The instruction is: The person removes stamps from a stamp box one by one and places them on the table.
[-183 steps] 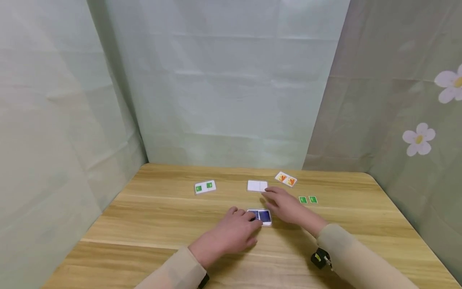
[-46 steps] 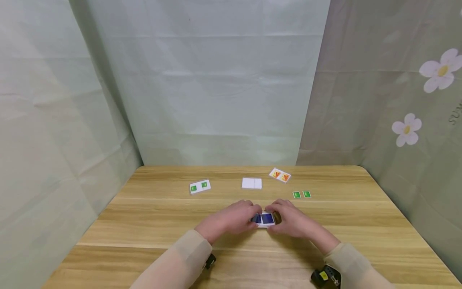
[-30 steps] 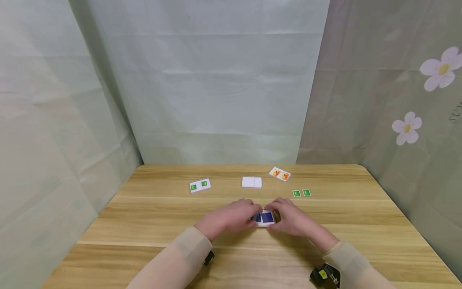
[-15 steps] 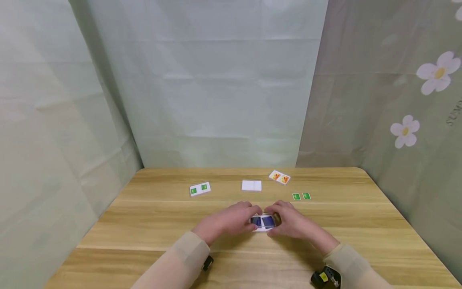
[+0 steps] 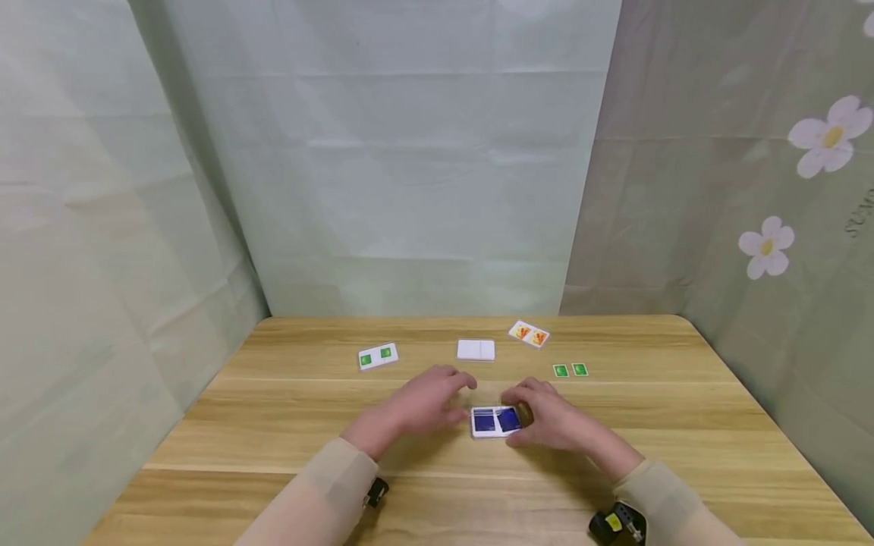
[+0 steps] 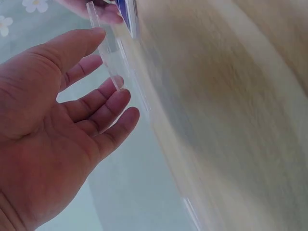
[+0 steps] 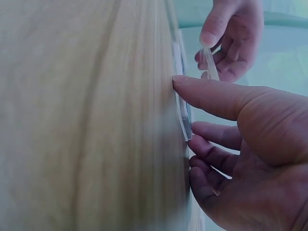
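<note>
the left hand [image 5: 422, 402] pinches a clear piece [image 6: 109, 60] between thumb and fingers, near the blue-panelled case [image 5: 485, 422] whose end the right hand [image 5: 551, 417] pinches on the wooden table [image 5: 273, 447].

Glossy clear plastic piece [image 6: 108, 55], smooth wood-grained tabletop [image 5: 273, 425], creased matt cloth backdrop [image 5: 423, 174].

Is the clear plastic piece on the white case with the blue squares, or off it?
Off. The left hand pinches the clear plastic piece in the air, apart from the white case.
</note>
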{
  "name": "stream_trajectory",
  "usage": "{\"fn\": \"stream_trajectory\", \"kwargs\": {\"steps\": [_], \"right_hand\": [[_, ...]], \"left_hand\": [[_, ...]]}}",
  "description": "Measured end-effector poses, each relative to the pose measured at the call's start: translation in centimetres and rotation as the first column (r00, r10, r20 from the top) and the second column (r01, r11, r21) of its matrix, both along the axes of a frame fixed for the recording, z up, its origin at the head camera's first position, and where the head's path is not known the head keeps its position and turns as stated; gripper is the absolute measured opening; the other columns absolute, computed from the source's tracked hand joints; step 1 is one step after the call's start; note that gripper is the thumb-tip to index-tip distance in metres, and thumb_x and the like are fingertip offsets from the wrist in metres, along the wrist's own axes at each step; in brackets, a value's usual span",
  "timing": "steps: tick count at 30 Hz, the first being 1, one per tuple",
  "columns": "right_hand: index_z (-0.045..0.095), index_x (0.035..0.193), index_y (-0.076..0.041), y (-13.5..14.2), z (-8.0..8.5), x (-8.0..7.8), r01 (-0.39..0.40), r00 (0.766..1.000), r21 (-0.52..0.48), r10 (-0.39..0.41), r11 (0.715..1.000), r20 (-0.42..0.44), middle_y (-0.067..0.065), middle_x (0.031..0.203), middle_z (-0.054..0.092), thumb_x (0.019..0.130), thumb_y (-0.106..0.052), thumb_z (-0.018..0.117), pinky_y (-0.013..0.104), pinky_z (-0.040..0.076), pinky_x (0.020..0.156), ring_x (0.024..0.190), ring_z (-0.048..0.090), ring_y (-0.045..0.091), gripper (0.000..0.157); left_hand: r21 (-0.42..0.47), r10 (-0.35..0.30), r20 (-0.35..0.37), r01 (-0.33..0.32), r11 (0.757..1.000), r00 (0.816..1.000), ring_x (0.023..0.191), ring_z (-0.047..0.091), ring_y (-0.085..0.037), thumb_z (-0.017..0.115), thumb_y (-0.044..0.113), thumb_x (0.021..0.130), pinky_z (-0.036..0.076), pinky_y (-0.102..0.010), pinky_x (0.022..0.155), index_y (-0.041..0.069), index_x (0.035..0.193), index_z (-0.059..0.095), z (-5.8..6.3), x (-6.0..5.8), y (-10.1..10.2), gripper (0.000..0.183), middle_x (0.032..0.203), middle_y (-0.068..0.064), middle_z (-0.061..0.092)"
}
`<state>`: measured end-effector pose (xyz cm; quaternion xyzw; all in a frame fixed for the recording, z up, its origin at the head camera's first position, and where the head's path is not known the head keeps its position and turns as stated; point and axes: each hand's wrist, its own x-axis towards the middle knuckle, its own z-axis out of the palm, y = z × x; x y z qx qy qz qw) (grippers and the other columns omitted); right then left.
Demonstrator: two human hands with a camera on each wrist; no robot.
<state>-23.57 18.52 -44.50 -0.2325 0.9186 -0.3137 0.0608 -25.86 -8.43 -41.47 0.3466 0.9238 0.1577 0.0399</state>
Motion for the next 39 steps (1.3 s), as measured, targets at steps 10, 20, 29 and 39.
{"fn": "stream_trajectory", "kwargs": {"steps": [10, 20, 29, 39], "right_hand": [[0.074, 0.13, -0.014, 0.4, -0.1, 0.0, -0.017, 1.0, 0.009, 0.017, 1.0, -0.005, 0.003, 0.131, 0.063, 0.088, -0.023, 0.095, 0.059, 0.048, 0.107, 0.123, 0.053, 0.029, 0.048], [0.074, 0.129, -0.017, 0.3, -0.1, 0.0, 0.002, 1.0, 0.013, -0.002, 1.0, 0.015, 0.003, 0.133, 0.062, 0.089, -0.024, 0.095, 0.06, 0.048, 0.109, 0.124, 0.052, 0.029, 0.046], [0.074, 0.129, -0.016, 0.3, -0.2, -0.1, -0.009, 1.0, 0.011, 0.008, 1.0, 0.017, 0.002, 0.132, 0.062, 0.089, -0.024, 0.094, 0.058, 0.048, 0.107, 0.123, 0.052, 0.028, 0.045], [0.074, 0.129, -0.018, 0.2, 0.1, 0.0, 0.01, 0.999, 0.009, -0.01, 1.0, 0.044, 0.002, 0.132, 0.062, 0.09, -0.023, 0.094, 0.058, 0.048, 0.108, 0.124, 0.051, 0.028, 0.044]], "left_hand": [[0.013, 0.078, 0.007, -0.078, 0.997, 0.997, 0.132, 0.062, -0.033, 0.081, 0.02, 0.102, 0.05, -0.051, 0.115, 0.011, 0.142, 0.07, -0.8, -2.5, -1.0, 0.043, 0.141, -0.014, 0.067], [-0.014, 0.076, -0.006, -0.076, 0.997, 0.997, 0.135, 0.061, -0.032, 0.077, 0.022, 0.106, 0.047, -0.05, 0.119, 0.012, 0.142, 0.07, -1.2, -4.2, -0.5, 0.038, 0.142, -0.013, 0.067], [-0.036, 0.065, -0.008, -0.065, 0.997, 0.998, 0.133, 0.061, -0.03, 0.077, 0.021, 0.106, 0.048, -0.048, 0.118, 0.013, 0.139, 0.072, -1.7, -4.8, 0.0, 0.034, 0.14, -0.011, 0.068], [-0.036, 0.092, -0.02, -0.093, 0.995, 0.996, 0.137, 0.059, -0.032, 0.077, 0.024, 0.106, 0.045, -0.049, 0.121, 0.012, 0.135, 0.074, -1.7, -4.7, 0.3, 0.031, 0.146, -0.013, 0.064]]}}
